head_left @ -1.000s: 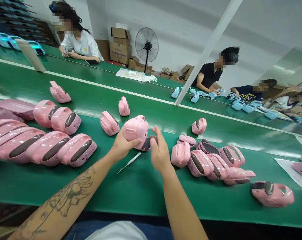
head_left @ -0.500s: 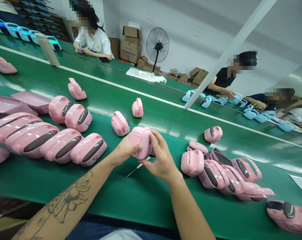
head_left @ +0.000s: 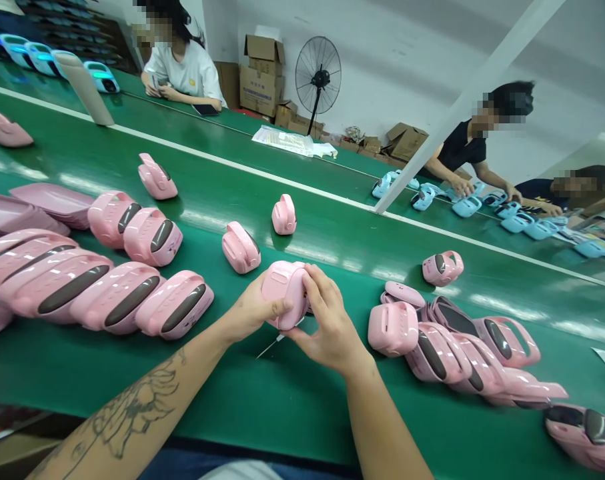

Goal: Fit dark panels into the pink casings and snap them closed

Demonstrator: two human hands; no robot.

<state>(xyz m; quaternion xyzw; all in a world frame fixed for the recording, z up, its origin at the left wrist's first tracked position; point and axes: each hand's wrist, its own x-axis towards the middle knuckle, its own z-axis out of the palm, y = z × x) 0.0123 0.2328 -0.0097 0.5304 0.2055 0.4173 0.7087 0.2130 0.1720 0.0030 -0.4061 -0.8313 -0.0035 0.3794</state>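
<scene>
Between my two hands is a rounded pink plastic casing [head_left: 281, 283], held a little above the green table. My left hand [head_left: 252, 308] wraps its left side, with the thumb across the near face. My right hand [head_left: 328, 321] closes on the right side, fingers over the top edge and thumb at the bottom. Under the casing lies a thin screwdriver [head_left: 269, 347], its white handle partly hidden by my right hand. Just beyond stand two similar pink casings, one upright [head_left: 241, 248] and a smaller-looking one [head_left: 284, 215].
Rows of pink casings with dark windows [head_left: 175, 305] fill the left; more [head_left: 393, 329] sit at right. Flat pink shells [head_left: 57, 203] are stacked at far left. A beige bottle [head_left: 85, 90] and a white post [head_left: 462, 113] stand farther back. Co-workers sit across the table with blue casings [head_left: 466, 206].
My right hand has come in from beside the casing and closed on its right side. The casing has turned and dropped slightly, covering more of the screwdriver. The view has shifted left.
</scene>
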